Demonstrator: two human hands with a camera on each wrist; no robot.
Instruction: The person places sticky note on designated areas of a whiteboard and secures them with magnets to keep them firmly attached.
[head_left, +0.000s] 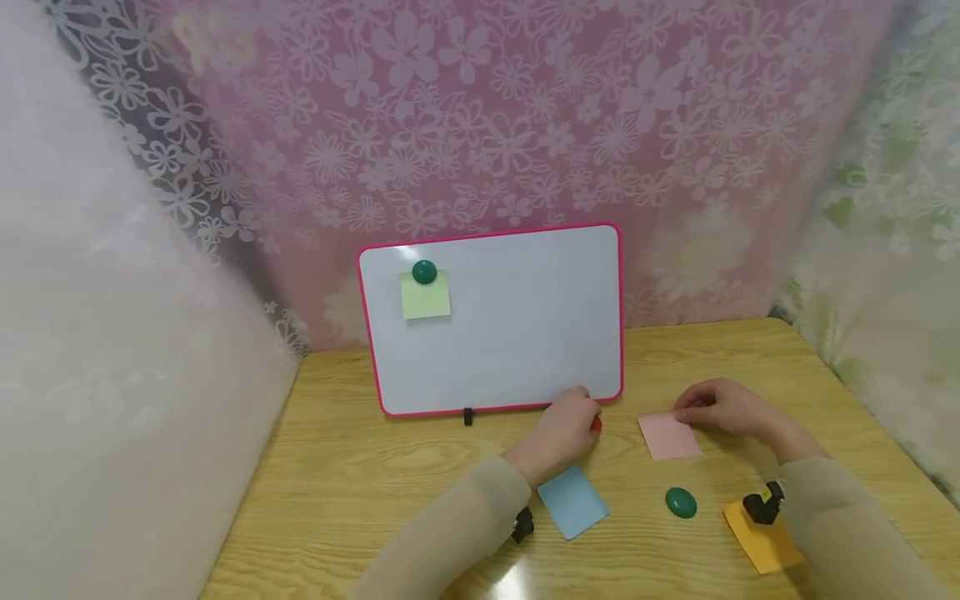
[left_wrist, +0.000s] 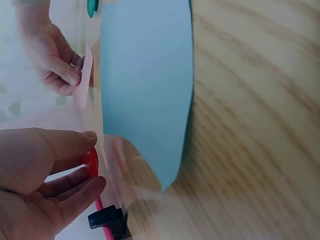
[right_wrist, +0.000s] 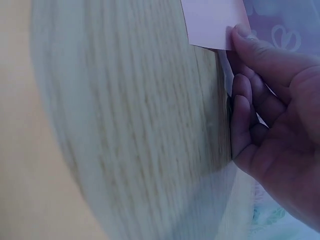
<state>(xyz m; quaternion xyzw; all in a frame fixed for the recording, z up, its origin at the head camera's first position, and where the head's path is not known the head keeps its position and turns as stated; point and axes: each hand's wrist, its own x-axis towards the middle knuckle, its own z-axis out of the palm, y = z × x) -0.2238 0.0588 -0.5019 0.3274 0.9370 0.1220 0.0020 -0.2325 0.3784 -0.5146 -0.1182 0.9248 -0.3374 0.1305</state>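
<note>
Just near the pink-framed whiteboard (head_left: 495,321) on the wooden desk (head_left: 360,483), the left hand (head_left: 566,433) pinches a small red round magnet (head_left: 596,424) while the right hand (head_left: 723,407) pinches the far edge of a pink square paper note (head_left: 667,437).

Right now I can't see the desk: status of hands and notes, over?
Left hand pinches red magnet by whiteboard. Right hand pinches pink note, edge lifted. Blue note, green magnet lie nearby, not blocking.
</note>
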